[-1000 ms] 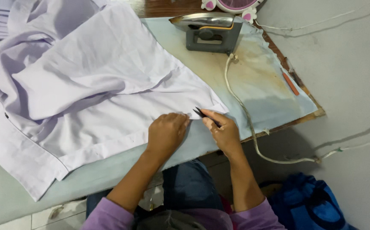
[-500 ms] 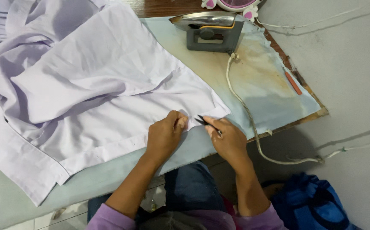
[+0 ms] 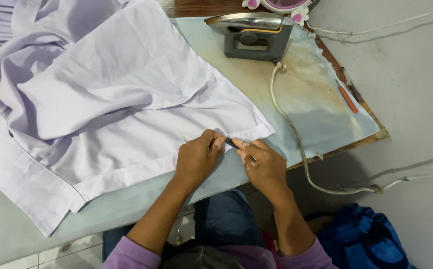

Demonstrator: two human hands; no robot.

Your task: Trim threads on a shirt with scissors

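Pale lilac cotton garment (image 3: 126,99) lies spread on worktop (image 3: 321,107), hem edge running left-right beneath both hands. Left hand (image 3: 196,159) pinches hem just left of right hand (image 3: 263,167), which grips small dark tool (image 3: 232,144), tip toward hem.

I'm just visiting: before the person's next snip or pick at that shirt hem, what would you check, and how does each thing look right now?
1. Left hand pins the pale lilac shirt at its hem: ok.
2. Right hand grips the small dark tool: ok.
3. Tool tip on a stitch: cannot tell, too small.
4. Left fingertips away from the tip: not ok, they sit right beside it.
5. Iron stands apart from the shirt: ok.
6. Iron cord away from both hands: ok.
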